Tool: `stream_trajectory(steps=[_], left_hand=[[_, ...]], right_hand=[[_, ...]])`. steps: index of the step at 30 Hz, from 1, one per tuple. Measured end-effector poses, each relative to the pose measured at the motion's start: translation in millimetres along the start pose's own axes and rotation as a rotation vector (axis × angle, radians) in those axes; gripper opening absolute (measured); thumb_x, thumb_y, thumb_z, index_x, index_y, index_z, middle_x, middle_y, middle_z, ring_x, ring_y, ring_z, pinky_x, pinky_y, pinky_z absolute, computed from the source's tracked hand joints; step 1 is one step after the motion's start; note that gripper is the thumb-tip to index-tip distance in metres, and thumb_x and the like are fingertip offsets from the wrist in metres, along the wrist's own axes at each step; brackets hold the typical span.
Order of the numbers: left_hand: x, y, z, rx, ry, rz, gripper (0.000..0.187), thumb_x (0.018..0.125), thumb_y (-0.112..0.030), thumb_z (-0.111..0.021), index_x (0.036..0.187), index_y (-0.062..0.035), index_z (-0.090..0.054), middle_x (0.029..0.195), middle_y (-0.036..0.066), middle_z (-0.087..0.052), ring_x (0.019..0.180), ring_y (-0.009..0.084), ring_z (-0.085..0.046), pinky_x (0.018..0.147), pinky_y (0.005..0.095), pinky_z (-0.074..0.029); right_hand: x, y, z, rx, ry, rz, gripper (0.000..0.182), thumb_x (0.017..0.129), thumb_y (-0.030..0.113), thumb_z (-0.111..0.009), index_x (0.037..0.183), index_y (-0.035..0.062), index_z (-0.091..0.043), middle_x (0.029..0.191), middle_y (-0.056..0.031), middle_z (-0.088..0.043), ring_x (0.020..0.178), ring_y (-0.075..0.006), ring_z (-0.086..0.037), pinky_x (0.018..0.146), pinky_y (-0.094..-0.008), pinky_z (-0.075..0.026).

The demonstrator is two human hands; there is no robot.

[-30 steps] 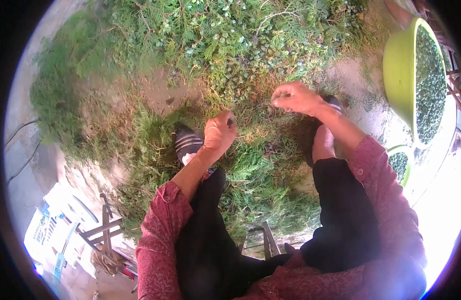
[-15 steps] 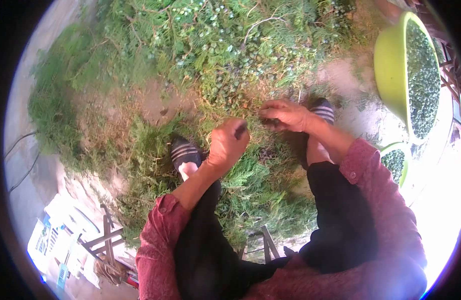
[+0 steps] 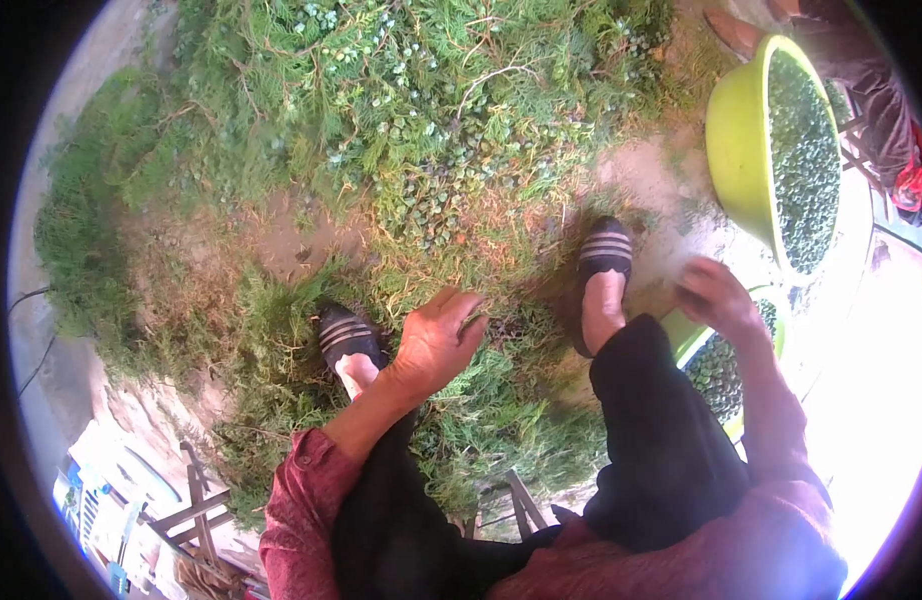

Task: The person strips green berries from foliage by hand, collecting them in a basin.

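My left hand point(image 3: 436, 340) hovers over cut evergreen sprigs point(image 3: 481, 385) between my feet. Its fingers are curled together, and anything inside them is hidden. Out to the right, my right hand point(image 3: 721, 296) is at the far rim of a small green basin point(image 3: 692, 347) by my knee. Motion blurs its fingers, so what it holds, if anything, does not show. Small green cones or berries point(image 3: 716, 378) fill the part of that basin I can see. More loose ones lie among the greenery point(image 3: 436, 190) in front of my feet.
A large yellow-green basin point(image 3: 738, 150) full of the same small green pieces stands at the right. Beyond it are another person's dark-clothed legs point(image 3: 871, 90). A broad heap of branches point(image 3: 311, 110) covers the ground ahead. Wooden stool legs point(image 3: 196, 515) show at lower left.
My right hand has swung right, from beside the left hand to the small basin. The left hand has moved slightly down and left. The view has shifted, showing more of both basins.
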State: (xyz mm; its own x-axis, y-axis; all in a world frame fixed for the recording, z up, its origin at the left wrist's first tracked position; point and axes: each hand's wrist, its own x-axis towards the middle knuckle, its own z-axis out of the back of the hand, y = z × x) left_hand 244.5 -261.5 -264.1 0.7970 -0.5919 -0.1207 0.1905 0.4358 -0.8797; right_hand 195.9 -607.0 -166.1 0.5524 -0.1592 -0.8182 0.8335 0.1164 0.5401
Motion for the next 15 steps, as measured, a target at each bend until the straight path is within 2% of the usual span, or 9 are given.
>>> stream_trajectory(steps=[1,2,4,5,7,8,10,12,15], left_hand=[[-2,0,0,0.003,0.012,0.016,0.025,0.072,-0.004,-0.063,0.095,-0.0042,-0.055,0.079,0.011,-0.057,0.066,0.023,-0.058,0.057,0.0307,-0.047],[-4,0,1,0.008,0.024,0.033,0.024,0.072,-0.005,-0.063,0.095,-0.0042,-0.055,0.078,0.011,-0.057,0.066,0.0234,-0.058,0.058,0.031,-0.047],[-8,4,-3,0.012,0.046,0.014,0.024,0.072,-0.005,-0.063,0.095,-0.0041,-0.055,0.078,0.01,-0.056,0.067,0.0238,-0.057,0.059,0.0317,-0.047],[-9,5,-4,0.007,0.058,0.003,0.024,0.072,-0.005,-0.063,0.094,-0.004,-0.054,0.078,0.011,-0.056,0.067,0.0245,-0.057,0.059,0.0322,-0.047],[-9,4,-3,0.005,0.065,-0.008,0.023,0.072,-0.006,-0.062,0.094,-0.004,-0.054,0.077,0.011,-0.056,0.067,0.0253,-0.057,0.059,0.0327,-0.047],[-8,2,-2,-0.01,0.06,-0.027,0.023,0.072,-0.006,-0.062,0.093,-0.0037,-0.054,0.077,0.011,-0.056,0.067,0.0258,-0.057,0.059,0.033,-0.047],[-11,4,1,-0.022,0.056,-0.041,0.022,0.072,-0.005,-0.062,0.092,-0.0034,-0.054,0.076,0.012,-0.055,0.067,0.0263,-0.057,0.059,0.0333,-0.047],[-15,10,0,0.002,0.06,-0.006,0.022,0.072,-0.006,-0.062,0.092,-0.0029,-0.054,0.076,0.013,-0.055,0.067,0.0272,-0.056,0.058,0.034,-0.046],[-22,19,1,0.01,0.068,-0.012,0.022,0.072,-0.007,-0.062,0.092,-0.0024,-0.055,0.076,0.013,-0.055,0.067,0.028,-0.056,0.057,0.0347,-0.045]], right_hand=[[-21,-10,20,0.056,-0.143,-0.198,0.014,0.082,0.016,-0.054,0.088,0.0036,-0.054,0.073,-0.0022,-0.051,0.058,-0.0069,-0.046,0.048,-0.0212,-0.037],[-45,-13,47,-0.427,-0.069,-0.241,0.011,0.081,0.015,-0.053,0.083,0.0041,-0.055,0.078,-0.0054,-0.055,0.061,-0.007,-0.051,0.05,-0.0202,-0.041],[-86,-42,75,-0.395,-0.035,-0.411,0.014,0.078,0.013,-0.055,0.085,0.0019,-0.057,0.089,-0.0097,-0.058,0.076,-0.0141,-0.057,0.065,-0.0261,-0.048],[-101,-48,76,-0.397,-0.039,-0.407,0.014,0.078,0.013,-0.055,0.085,0.0019,-0.057,0.089,-0.0097,-0.058,0.076,-0.0141,-0.057,0.065,-0.0261,-0.048],[-119,-42,68,-1.286,0.095,-0.088,0.024,0.075,0.014,-0.059,0.095,-0.0007,-0.057,0.099,-0.0117,-0.057,0.096,-0.0226,-0.054,0.084,-0.0337,-0.044],[-112,-36,61,-1.289,0.097,-0.081,0.024,0.075,0.014,-0.059,0.095,-0.0007,-0.057,0.099,-0.0117,-0.057,0.096,-0.0226,-0.054,0.084,-0.0337,-0.044],[-82,-12,36,-1.201,-0.205,0.051,0.035,0.073,0.018,-0.063,0.102,-0.0003,-0.056,0.106,-0.0136,-0.055,0.106,-0.0297,-0.047,0.092,-0.0389,-0.037],[-32,0,10,-1.244,-0.304,0.592,0.034,0.07,0.016,-0.065,0.1,0.0038,-0.057,0.098,-0.0131,-0.057,0.094,-0.0302,-0.053,0.082,-0.038,-0.044],[52,16,-38,-1.062,-0.106,0.599,0.037,0.071,0.018,-0.064,0.104,0.0031,-0.054,0.1,-0.0174,-0.055,0.091,-0.032,-0.054,0.077,-0.0388,-0.045]])
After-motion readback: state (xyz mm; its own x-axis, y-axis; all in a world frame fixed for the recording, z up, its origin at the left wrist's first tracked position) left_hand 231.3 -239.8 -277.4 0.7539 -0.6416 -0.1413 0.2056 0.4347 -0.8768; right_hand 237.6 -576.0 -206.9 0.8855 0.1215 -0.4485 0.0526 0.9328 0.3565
